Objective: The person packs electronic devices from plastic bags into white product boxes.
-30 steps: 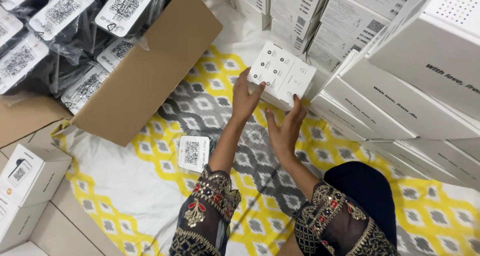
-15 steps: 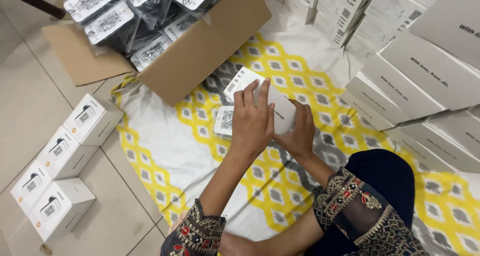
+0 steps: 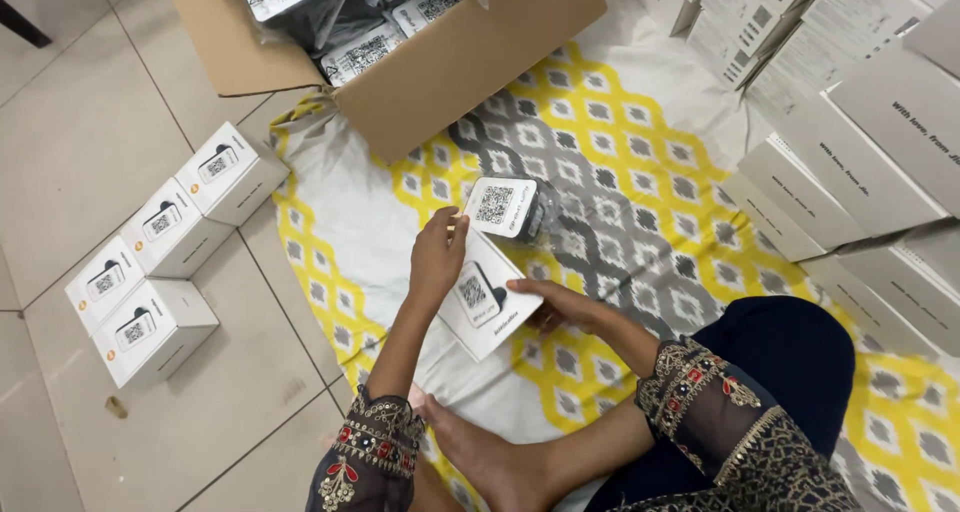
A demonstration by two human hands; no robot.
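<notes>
Gripping a small white box (image 3: 484, 307) in both hands, left hand (image 3: 437, 257), right hand (image 3: 562, 304) beneath.

white boxes on floor (image 3: 165, 252): 4 | held box (image 3: 485, 307): 1 | cardboard carton (image 3: 450, 62): 1 | wrapped packet on cloth (image 3: 510, 207): 1

A small white box (image 3: 484, 304) with a printed picture on top is lying tilted, closed, just above the patterned cloth (image 3: 610, 162).
</notes>
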